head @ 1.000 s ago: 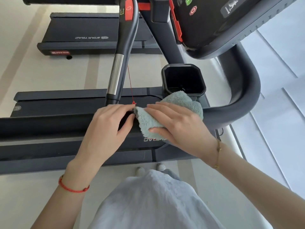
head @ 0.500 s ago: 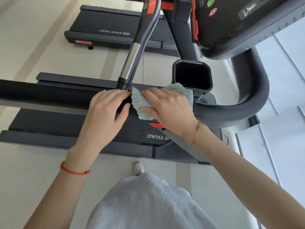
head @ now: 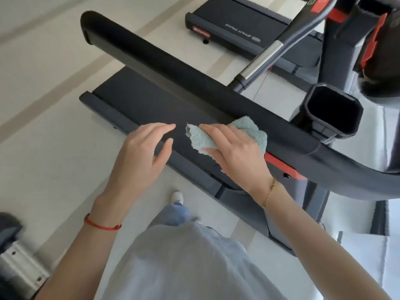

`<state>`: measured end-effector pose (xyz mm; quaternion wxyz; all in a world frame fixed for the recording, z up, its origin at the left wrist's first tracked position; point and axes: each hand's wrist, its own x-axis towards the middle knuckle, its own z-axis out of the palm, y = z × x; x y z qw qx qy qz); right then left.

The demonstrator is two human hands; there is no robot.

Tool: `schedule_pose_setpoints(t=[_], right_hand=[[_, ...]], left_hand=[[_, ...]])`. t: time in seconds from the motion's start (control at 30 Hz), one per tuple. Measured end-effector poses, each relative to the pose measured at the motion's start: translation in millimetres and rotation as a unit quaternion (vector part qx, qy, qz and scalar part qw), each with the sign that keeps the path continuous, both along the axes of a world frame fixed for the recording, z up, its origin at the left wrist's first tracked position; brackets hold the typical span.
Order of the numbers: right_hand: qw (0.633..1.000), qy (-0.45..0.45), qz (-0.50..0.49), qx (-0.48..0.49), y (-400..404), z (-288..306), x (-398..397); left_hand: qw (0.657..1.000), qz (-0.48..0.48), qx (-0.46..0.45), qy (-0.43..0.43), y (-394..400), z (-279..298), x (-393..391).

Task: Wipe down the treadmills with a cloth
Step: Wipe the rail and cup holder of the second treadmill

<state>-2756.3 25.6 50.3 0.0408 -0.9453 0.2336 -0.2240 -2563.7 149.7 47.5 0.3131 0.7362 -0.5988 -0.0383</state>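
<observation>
Our left hand [head: 142, 146] has come off the black side handrail [head: 173, 68], where it was resting half a second ago right against the cloth. It now floats just above and in front of the rail, fingers loosely spread, thumb apart, gripping nothing.

Our right hand [head: 233, 152] has kept the pale blue-green terry cloth [head: 249, 128] and carried it along the rail, away from the cup holder [head: 333, 111] it was tucked beside. The fingers lie fairly straight over the bunched cloth, pressing it onto the padded rail; the thumb is hidden underneath, so we cannot tell whether it pinches the fabric. A free corner of the cloth sticks out toward the left hand.

The view has also swung round, so the whole length of the rail now shows, out to its blunt far end, with the treadmill deck [head: 138, 98] below it and a second treadmill [head: 233, 24] beyond.

We take this to mean the spot by the silver-banded pulse grip [head: 264, 59] is done and a long stroke down the handrail has begun. Most of that rail looks still to be wiped, and the second machine has not been reached. The freed left hand leaves the path open.
</observation>
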Motion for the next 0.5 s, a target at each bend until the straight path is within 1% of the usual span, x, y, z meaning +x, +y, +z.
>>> schedule_pose_setpoints(t=[0.1,0.17,0.33,0.5], right_hand=[[0.998,0.025,-0.005,0.058,12,-12,18],[0.995,0.040,0.008,0.086,16,-19,31],[0.983,0.061,0.072,0.156,21,-28,82],[0.969,0.071,0.138,0.193,26,-39,163]], left_hand=[[0.998,0.052,0.020,0.003,30,-9,10],[0.996,0.083,0.037,0.005,48,-17,18],[0.984,0.169,0.048,0.022,87,-31,44],[0.961,0.265,0.063,0.046,118,-42,97]])
